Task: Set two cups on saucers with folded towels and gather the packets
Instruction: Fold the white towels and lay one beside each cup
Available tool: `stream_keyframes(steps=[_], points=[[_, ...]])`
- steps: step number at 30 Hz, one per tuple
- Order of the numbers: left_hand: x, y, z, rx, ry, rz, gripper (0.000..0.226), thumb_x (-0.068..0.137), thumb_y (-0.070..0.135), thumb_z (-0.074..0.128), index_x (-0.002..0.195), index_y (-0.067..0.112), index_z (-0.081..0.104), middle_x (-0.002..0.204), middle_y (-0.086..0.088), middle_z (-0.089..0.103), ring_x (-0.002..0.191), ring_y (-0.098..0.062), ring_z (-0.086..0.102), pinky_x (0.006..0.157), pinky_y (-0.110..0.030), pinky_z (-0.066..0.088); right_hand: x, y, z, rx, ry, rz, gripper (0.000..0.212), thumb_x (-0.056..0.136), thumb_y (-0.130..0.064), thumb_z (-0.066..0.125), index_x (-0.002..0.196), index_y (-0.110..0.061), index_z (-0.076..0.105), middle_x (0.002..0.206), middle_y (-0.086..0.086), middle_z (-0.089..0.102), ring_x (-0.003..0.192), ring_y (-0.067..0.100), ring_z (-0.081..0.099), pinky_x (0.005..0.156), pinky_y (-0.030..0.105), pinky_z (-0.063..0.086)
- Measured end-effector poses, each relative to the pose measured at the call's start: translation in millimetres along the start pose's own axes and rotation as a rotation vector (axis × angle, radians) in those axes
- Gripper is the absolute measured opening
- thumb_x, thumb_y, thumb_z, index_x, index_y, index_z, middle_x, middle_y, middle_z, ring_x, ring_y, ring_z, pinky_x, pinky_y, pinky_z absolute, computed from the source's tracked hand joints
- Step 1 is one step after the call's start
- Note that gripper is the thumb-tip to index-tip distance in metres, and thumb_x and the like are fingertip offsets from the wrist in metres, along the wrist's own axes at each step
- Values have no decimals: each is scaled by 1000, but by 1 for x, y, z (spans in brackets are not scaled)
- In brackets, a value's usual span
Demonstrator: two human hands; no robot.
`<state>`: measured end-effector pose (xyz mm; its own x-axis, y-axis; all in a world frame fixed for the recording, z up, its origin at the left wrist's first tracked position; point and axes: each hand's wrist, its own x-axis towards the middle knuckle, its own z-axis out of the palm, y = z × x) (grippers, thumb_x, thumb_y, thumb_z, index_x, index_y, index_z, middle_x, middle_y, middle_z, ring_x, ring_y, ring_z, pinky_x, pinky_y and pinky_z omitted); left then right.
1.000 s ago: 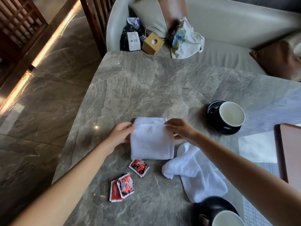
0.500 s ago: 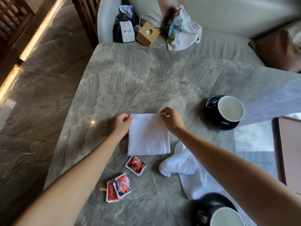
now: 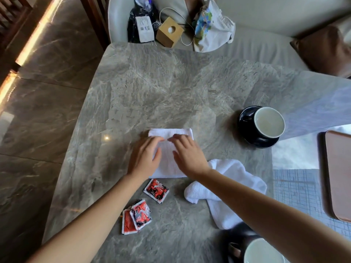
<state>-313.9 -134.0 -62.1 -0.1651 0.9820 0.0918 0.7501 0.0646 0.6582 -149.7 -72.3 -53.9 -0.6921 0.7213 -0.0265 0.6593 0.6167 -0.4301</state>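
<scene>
From the head view I have both hands down on the folded towel [image 3: 169,132], which lies flat on the grey marble surface [image 3: 171,82] at the middle of the frame. My left hand [image 3: 146,158] covers its left side and my right hand [image 3: 188,158] its right side. The fingers [image 3: 180,138] of both are stretched out straight and pressing on the cloth, gripping nothing. Just right of the folded towel, passing under my right forearm, a loose towel [image 3: 233,186] lies crumpled. Below the folded towel, near its lower edge, sits a single red packet [image 3: 156,190], and lower left of that two more packets [image 3: 137,217] overlap each other. At the right of the frame a white-lined cup [image 3: 269,124] stands on a dark saucer [image 3: 247,128], well apart from the towels. A second cup [image 3: 264,252] on its saucer [image 3: 240,233] is cut off by the bottom edge, just below the loose towel. A brown tray [image 3: 340,173] shows at the right edge. Along the top, a tissue box [image 3: 169,32] sits on a pale sofa [image 3: 266,46].
</scene>
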Motion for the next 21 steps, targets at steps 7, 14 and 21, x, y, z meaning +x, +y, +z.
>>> stream_keyframes(steps=[7,14,21], points=[[-7,-13,24,301,-328,0,61,94,33,43,149,23,17,158,10,-1,145,-8,-9,118,-42,-4,-11,7,25,-134,-198,25,66,99,-42,33,151,-9,8,160,8,2,148,25,-3,121,40,-3],[-5,-21,23,404,-394,-53,71,90,54,37,144,42,-9,150,8,-31,143,-12,-24,114,-48,-12,-13,18,22,-216,-206,72,79,93,-61,27,151,-14,1,160,9,-6,146,25,-13,121,40,-5],[-6,-30,22,444,-415,-32,73,83,69,16,141,43,-20,154,4,-29,142,-11,-27,112,-51,-13,-15,29,20,-238,-228,62,83,88,-67,18,151,-17,-3,160,9,-8,147,26,-13,119,46,0]])
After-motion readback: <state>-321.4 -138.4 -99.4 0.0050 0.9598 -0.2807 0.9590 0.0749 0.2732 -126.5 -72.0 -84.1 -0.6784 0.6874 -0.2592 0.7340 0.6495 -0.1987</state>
